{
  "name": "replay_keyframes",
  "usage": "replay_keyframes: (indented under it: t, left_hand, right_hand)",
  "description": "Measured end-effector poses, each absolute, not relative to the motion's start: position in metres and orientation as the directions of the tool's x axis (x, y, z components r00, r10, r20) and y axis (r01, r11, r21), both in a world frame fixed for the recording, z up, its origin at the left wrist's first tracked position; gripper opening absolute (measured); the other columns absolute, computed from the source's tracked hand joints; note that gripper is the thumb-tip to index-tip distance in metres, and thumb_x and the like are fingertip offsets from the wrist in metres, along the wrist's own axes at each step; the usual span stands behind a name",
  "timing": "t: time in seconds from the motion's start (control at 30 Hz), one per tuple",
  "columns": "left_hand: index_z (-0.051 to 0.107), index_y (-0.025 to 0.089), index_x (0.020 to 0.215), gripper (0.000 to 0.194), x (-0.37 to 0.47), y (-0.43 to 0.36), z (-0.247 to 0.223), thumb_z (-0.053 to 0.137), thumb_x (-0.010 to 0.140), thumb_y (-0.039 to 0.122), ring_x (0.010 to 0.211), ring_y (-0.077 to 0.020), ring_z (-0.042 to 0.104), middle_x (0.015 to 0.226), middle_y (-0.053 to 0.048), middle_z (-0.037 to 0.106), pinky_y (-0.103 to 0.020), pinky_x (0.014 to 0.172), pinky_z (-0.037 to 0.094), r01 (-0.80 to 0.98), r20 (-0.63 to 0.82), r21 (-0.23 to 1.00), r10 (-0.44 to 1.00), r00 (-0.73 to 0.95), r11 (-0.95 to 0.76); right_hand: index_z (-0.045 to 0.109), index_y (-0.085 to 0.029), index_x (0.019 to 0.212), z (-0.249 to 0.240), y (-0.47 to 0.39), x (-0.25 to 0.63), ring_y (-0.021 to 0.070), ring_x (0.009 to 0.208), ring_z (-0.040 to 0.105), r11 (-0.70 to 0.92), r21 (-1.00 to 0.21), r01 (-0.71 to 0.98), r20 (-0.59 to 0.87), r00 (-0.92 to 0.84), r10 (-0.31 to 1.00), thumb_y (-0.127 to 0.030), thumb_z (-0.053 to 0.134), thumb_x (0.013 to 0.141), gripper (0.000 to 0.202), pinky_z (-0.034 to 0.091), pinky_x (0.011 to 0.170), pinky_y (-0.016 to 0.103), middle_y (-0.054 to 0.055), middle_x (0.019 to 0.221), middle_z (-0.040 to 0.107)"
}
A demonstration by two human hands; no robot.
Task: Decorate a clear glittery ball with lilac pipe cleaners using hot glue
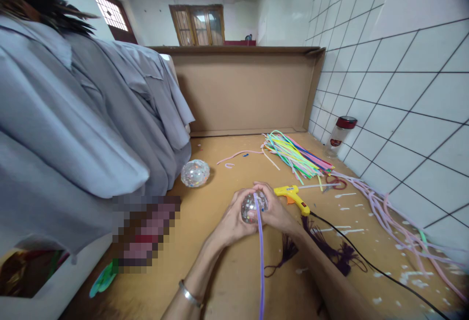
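Observation:
A clear faceted ball (247,210) with small coloured specks sits between my two hands above the table. Around its left side curl the fingers of my left hand (232,220). My right hand (278,215) grips the ball from the right, its fingertips over the top. A long purple fuzzy strip (261,261), which looks like a pipe cleaner, runs from the ball's top down toward me; whether it is glued or pinched there is hidden. Just right of my right hand lies a yellow hot glue gun (293,195). Another clear ball (195,173) rests farther left.
A bundle of coloured pipe cleaners (293,154) lies at the back right, near red-handled scissors (337,183). Dark purple tassels (330,246) and a black cord (351,239) are at the right. A lidded jar (339,134) stands by the tiled wall. Grey cloth (91,115) hangs left.

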State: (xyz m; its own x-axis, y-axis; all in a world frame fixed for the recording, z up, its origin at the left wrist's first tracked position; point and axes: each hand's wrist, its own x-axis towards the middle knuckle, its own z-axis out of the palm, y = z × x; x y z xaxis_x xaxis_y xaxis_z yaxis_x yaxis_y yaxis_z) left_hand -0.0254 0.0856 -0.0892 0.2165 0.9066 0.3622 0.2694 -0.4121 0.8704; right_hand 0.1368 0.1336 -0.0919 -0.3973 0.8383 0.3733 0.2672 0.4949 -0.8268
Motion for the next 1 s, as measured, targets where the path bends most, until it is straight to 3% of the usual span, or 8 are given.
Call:
replay_keyframes:
  t: [0.27, 0.57, 0.7, 0.83, 0.9, 1.0]
  left_hand:
    - [0.029, 0.022, 0.134, 0.091, -0.029, 0.090, -0.094, 0.080, 0.059, 0.024, 0.113, -0.0253, 0.057, 0.127, -0.011, 0.053, -0.040, 0.099, 0.048, 0.165, 0.231, 0.950, 0.954, 0.192, -0.264]
    - [0.027, 0.021, 0.137, 0.105, -0.034, 0.093, -0.089, 0.086, 0.052, 0.033, 0.121, -0.0294, 0.055, 0.136, -0.015, 0.048, -0.043, 0.103, 0.047, 0.111, 0.178, 0.973, 0.964, 0.199, -0.202]
    - [0.028, 0.022, 0.140, 0.102, -0.043, 0.096, -0.085, 0.084, 0.057, 0.041, 0.129, -0.0316, 0.049, 0.142, -0.015, 0.044, -0.048, 0.110, 0.039, 0.210, 0.198, 0.955, 0.978, 0.070, -0.209]
    - [0.042, 0.021, 0.133, 0.077, -0.039, 0.086, -0.089, 0.072, 0.071, 0.056, 0.124, -0.0326, 0.051, 0.136, -0.014, 0.048, -0.052, 0.105, 0.041, 0.351, 0.256, 0.923, 0.935, -0.246, -0.160]
    - [0.054, 0.019, 0.119, 0.064, -0.024, 0.074, -0.090, 0.069, 0.072, 0.060, 0.112, -0.0294, 0.058, 0.119, -0.012, 0.059, -0.049, 0.099, 0.046, 0.201, 0.178, 0.972, 0.939, -0.295, -0.121]
    - [0.065, 0.016, 0.104, 0.059, 0.010, 0.056, -0.088, 0.068, 0.071, 0.065, 0.102, -0.0275, 0.064, 0.106, -0.012, 0.068, -0.044, 0.094, 0.051, -0.355, -0.006, 0.934, 0.995, 0.103, 0.042]
  right_hand:
    - [0.050, -0.024, 0.126, -0.081, 0.129, 0.145, 0.0260, 0.115, 0.057, 0.484, -0.820, 0.307, 0.282, -0.519, 0.807, -0.027, 0.085, 0.053, 0.082, 0.046, 0.100, 0.042, 0.008, 0.124, 0.056]
    - [0.057, -0.023, 0.114, -0.078, 0.131, 0.130, 0.0252, 0.108, 0.059, 0.524, -0.783, 0.336, 0.359, -0.443, 0.821, -0.017, 0.078, 0.050, 0.068, 0.048, 0.096, 0.041, 0.005, 0.113, 0.061]
    - [0.056, -0.024, 0.119, -0.050, 0.131, 0.119, 0.0238, 0.103, 0.059, 0.517, -0.754, 0.405, 0.409, -0.326, 0.852, -0.024, 0.079, 0.055, 0.068, 0.049, 0.093, 0.040, 0.005, 0.113, 0.059]
    - [0.055, -0.026, 0.119, -0.007, 0.131, 0.107, 0.0253, 0.107, 0.057, 0.573, -0.688, 0.445, 0.523, -0.243, 0.817, -0.030, 0.079, 0.057, 0.067, 0.046, 0.097, 0.043, 0.006, 0.114, 0.055]
    - [0.054, -0.026, 0.118, 0.011, 0.129, 0.099, 0.0246, 0.108, 0.056, 0.572, -0.722, 0.388, 0.561, -0.155, 0.813, -0.030, 0.079, 0.057, 0.066, 0.046, 0.097, 0.042, 0.005, 0.114, 0.055]
    - [0.052, -0.028, 0.116, 0.027, 0.122, 0.086, 0.0231, 0.106, 0.057, 0.545, -0.798, 0.257, 0.548, -0.065, 0.834, -0.032, 0.080, 0.057, 0.065, 0.047, 0.095, 0.041, 0.003, 0.113, 0.057]
